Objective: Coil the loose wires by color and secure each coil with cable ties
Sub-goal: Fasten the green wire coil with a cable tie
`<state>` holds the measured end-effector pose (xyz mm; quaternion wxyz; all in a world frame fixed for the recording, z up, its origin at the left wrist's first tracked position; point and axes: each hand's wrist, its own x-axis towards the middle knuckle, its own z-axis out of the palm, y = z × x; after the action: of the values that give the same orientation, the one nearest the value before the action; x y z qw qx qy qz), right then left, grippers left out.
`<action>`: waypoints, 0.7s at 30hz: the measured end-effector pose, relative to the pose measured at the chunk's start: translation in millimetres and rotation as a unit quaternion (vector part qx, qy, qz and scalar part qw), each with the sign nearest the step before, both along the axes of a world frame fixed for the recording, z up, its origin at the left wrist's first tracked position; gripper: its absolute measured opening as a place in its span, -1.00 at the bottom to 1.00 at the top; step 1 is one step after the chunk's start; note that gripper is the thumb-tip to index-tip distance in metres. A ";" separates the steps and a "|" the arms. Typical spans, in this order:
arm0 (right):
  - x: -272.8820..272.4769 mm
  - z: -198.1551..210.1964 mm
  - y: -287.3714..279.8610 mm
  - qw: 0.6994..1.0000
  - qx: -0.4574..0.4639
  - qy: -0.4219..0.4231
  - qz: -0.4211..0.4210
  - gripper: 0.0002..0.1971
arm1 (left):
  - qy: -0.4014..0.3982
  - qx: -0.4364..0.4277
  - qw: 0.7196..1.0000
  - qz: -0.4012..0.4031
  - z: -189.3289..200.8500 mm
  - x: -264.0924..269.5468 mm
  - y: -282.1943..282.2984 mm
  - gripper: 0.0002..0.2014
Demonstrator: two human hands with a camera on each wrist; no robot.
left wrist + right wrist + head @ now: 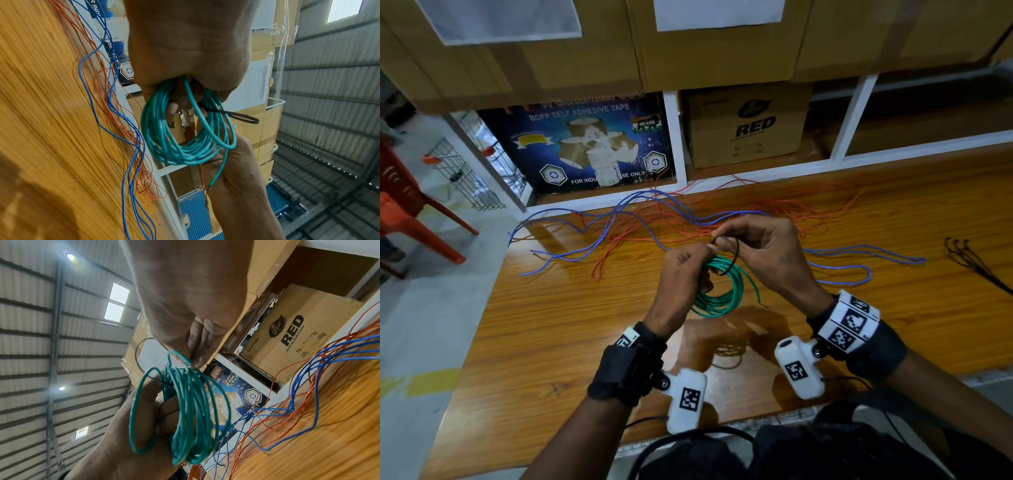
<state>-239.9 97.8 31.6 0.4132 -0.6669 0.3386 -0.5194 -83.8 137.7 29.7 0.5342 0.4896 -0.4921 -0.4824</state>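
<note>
**A:** Your left hand (681,270) is curled round the top of the green coil (717,291), holding it up over the middle of the worktop (551,342), nearer its front edge than its back. Your right hand (763,246) pinches the black cable tie (732,255), which loops round the strands just beside your left fingertips.

**B:** So what can go wrong?

**A:** The outer turns already spring away from the bundle. If your left grip eases while you pull, they slip out and the tie closes on only part of the coil.

**B:** And the tie itself?

**A:** I can't tell whether its tail is through the head yet; your fingers hide that. If it isn't, one tug pulls it free. Watch the loose green end (218,172) too: it hangs below, and the blue wires (599,222) and red wires (774,205) spread toward the back edge could snag it.
</note>
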 end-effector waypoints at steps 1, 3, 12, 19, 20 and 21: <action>-0.3 0.8 0.2 1.000 0.000 0.006 -0.002 -0.89 | -0.006 -0.004 1.000 -0.004 0.3 -0.1 0.3 -0.65; -0.1 1.8 0.7 1.000 -0.004 0.029 -0.006 -0.88 | -0.028 -0.017 0.999 -0.014 1.0 -0.1 1.2 -0.65; -7.7 6.9 4.9 0.990 -0.075 0.124 0.003 -0.88 | -0.122 -0.058 0.990 -0.048 -1.8 8.5 0.2 -0.62; -7.6 -2.2 -5.8 0.996 0.008 0.088 0.027 -0.87 | -0.157 -0.084 0.982 -0.056 -5.5 10.1 -2.2 -0.57; -6.9 -2.1 -5.9 0.995 0.028 0.080 0.046 -0.86 | -0.160 -0.085 0.982 -0.057 -6.2 10.7 -2.1 -0.58; -6.5 -1.7 -4.9 0.994 0.047 0.073 0.062 -0.83 | -0.162 -0.084 0.982 -0.058 -6.2 11.5 -1.7 -0.58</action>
<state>-246.3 92.9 29.8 0.4500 -0.7026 0.3499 -0.4260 -72.3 136.0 23.5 0.4578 0.4856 -0.6382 -0.3838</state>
